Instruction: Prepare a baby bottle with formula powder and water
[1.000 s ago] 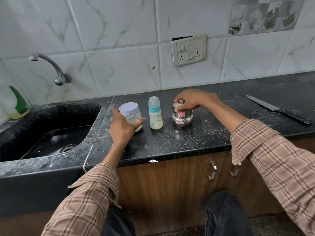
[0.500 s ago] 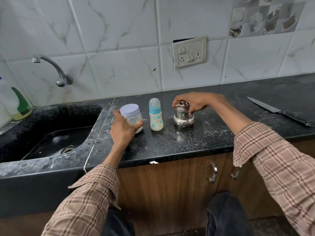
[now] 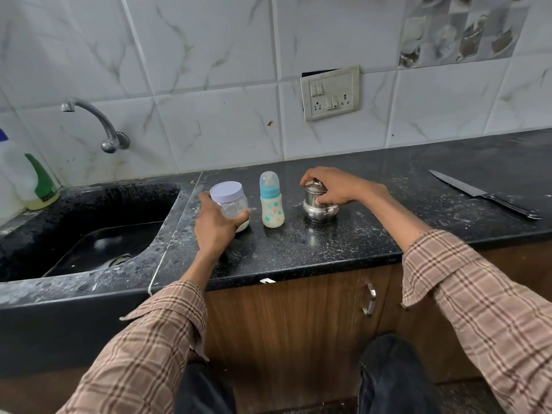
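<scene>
- While the pale blue-capped baby bottle stands upright mid-counter, bare black speckled countertop stretches rightward toward the knife.
- Left hand grips the clear white-lidded jar beside the sink's edge.
- Right hand clasps the steel lidded pot.

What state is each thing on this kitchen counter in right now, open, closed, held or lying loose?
Plastic jar: lid on, gripped by left hand.
Baby bottle: capped, upright, untouched.
Steel pot: lid on, held by right hand.
Knife: lying flat, loose.
Tap: no water running.
</scene>
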